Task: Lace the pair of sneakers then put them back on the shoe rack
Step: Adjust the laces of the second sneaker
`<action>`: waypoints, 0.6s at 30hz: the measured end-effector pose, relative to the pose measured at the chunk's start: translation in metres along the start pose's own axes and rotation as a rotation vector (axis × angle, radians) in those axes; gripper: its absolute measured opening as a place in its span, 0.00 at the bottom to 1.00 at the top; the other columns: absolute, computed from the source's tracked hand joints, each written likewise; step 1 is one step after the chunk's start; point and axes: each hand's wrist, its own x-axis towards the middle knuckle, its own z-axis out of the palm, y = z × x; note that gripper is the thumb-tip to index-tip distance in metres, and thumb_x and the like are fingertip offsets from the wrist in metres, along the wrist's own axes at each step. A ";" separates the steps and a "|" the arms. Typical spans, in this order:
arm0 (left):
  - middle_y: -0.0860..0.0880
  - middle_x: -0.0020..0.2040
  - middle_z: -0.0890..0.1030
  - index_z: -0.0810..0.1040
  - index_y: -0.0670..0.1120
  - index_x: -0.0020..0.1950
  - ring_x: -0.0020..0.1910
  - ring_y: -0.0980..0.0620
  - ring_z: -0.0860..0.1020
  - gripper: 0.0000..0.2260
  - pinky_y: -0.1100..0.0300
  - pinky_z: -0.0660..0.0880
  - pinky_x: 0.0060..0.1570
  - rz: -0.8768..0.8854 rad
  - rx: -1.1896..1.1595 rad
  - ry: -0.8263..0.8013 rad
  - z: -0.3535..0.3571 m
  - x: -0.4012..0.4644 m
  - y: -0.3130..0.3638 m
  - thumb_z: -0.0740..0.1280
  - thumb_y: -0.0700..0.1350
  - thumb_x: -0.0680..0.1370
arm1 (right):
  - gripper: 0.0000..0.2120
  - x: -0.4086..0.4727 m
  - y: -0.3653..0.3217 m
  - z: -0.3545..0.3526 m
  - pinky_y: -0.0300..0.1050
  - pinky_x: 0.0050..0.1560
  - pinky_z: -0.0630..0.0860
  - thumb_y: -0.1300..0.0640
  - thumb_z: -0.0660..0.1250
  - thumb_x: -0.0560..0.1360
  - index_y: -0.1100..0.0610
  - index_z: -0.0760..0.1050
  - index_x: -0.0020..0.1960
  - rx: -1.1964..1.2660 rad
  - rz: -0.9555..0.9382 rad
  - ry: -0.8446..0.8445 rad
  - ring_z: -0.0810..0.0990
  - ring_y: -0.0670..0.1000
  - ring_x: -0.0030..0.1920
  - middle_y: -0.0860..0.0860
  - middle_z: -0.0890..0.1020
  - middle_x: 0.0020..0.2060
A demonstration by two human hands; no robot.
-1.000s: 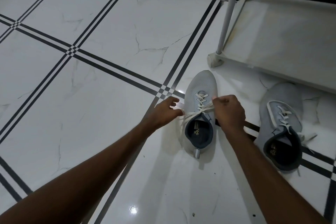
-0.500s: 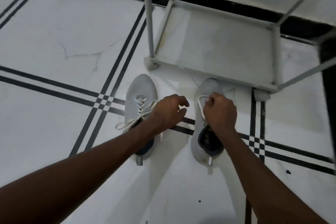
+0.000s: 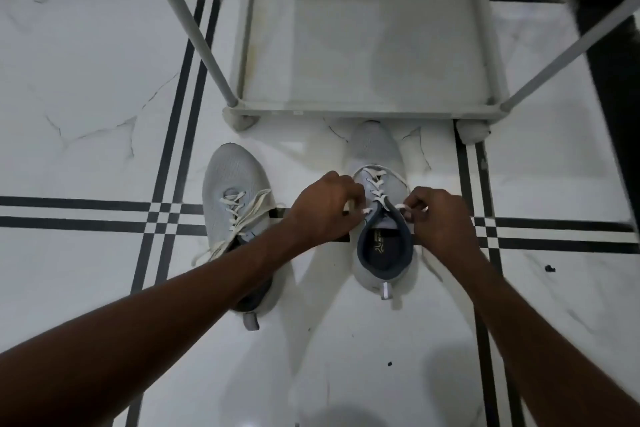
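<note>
Left hand [image 3: 323, 208] and right hand [image 3: 438, 215] each pinching a lace end at right sneaker [image 3: 381, 218], on the floor [image 3: 86, 80] before shoe rack [image 3: 363, 111]. Left sneaker [image 3: 235, 191] beside it, laces loose. Rack's bottom shelf bare.

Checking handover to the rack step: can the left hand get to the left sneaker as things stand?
Probably yes. The left hand is busy pinching a lace end on the right sneaker, but the left sneaker sits right beside it on the floor, with only its forearm crossing over.
</note>
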 end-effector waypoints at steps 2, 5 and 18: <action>0.51 0.40 0.84 0.81 0.46 0.45 0.38 0.52 0.78 0.06 0.53 0.78 0.44 -0.053 -0.067 -0.092 -0.011 0.002 0.002 0.67 0.47 0.74 | 0.10 0.015 -0.001 -0.012 0.49 0.35 0.82 0.64 0.73 0.69 0.51 0.78 0.34 -0.062 -0.014 -0.121 0.84 0.53 0.33 0.50 0.83 0.31; 0.50 0.39 0.86 0.83 0.46 0.48 0.39 0.53 0.81 0.06 0.54 0.78 0.50 -0.070 -0.016 -0.278 -0.029 0.014 0.008 0.68 0.44 0.75 | 0.06 0.037 -0.015 -0.040 0.44 0.33 0.81 0.65 0.72 0.72 0.57 0.81 0.37 -0.126 -0.103 -0.395 0.84 0.50 0.28 0.52 0.84 0.28; 0.51 0.46 0.84 0.79 0.52 0.51 0.44 0.45 0.82 0.06 0.58 0.67 0.34 0.117 0.520 -0.287 -0.029 -0.004 0.008 0.62 0.48 0.80 | 0.05 0.028 0.030 -0.066 0.42 0.33 0.64 0.63 0.68 0.71 0.53 0.78 0.45 -0.702 -0.690 -0.355 0.70 0.45 0.30 0.48 0.76 0.37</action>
